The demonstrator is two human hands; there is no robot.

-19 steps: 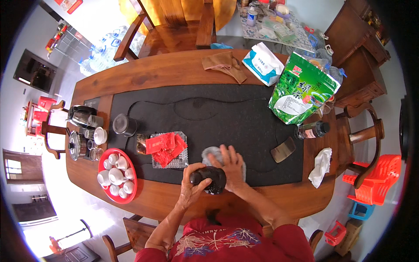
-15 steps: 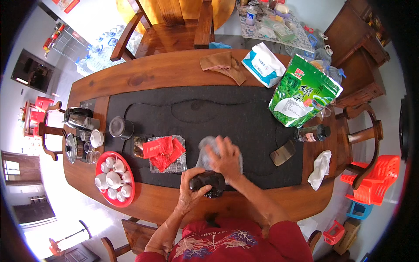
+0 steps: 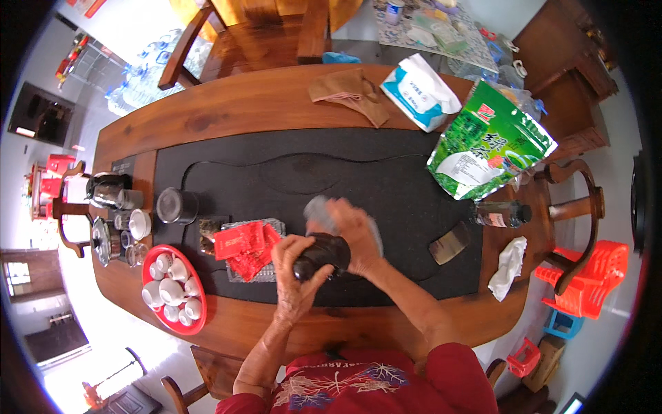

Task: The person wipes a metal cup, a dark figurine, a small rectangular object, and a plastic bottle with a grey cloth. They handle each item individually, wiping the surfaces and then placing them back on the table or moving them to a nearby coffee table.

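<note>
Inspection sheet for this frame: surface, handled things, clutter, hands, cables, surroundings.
Surface: long wooden table with a black inlay.
Handled things: dark jar; a clear lid-like piece, partly hidden.
Clutter: red packets, red tray of white cups, green bag, tissue pack, bottle.
Hands: left hand grips the jar; right hand is on the clear piece.
Cables: nothing seen.
Surroundings: wooden chairs, red stool.

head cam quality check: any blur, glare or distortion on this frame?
Head view: strong fisheye, the wooden table edge bows and corners vignette black; the right hand is motion-blurred over a smeared grey object; the left hand and dark jar are sharper; the floor at left is blown out.
</note>
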